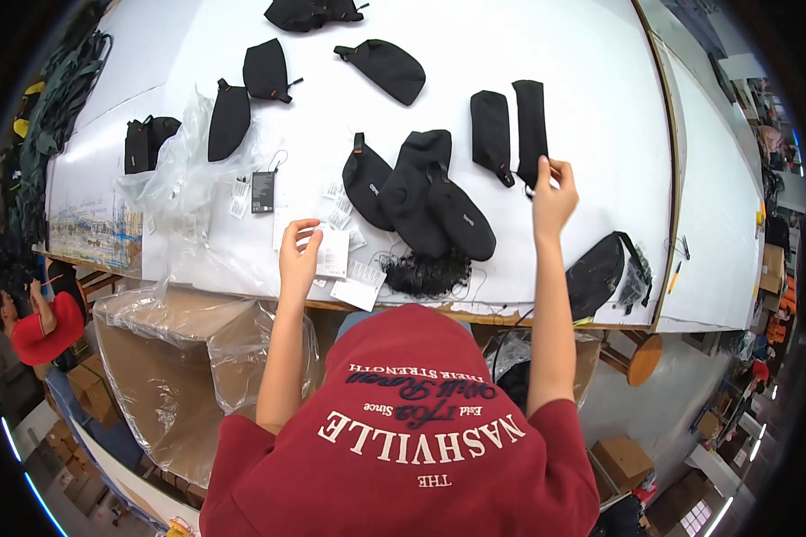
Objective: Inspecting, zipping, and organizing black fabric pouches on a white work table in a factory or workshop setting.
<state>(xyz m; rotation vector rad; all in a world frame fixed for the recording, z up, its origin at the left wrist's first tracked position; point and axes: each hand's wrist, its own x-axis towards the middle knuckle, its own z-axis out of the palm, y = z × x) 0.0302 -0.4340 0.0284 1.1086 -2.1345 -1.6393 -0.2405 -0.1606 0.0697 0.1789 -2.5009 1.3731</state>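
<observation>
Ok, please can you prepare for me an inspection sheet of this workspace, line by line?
Surface: white table, with a darker wooden near edge.
Job's things: narrow black pouch; other black pouches spread about; white card.
Clutter: clear plastic bag at left; tangle of black strings by the near edge.
Hands: right hand pinches the near end of the narrow pouch; left hand is at the white card, grip unclear.
Cables: nothing seen clearly.
Surroundings: plastic-covered carton below the table; person in red at far left.

Slim black pouch (530,121), white card (335,254), well apart
</observation>
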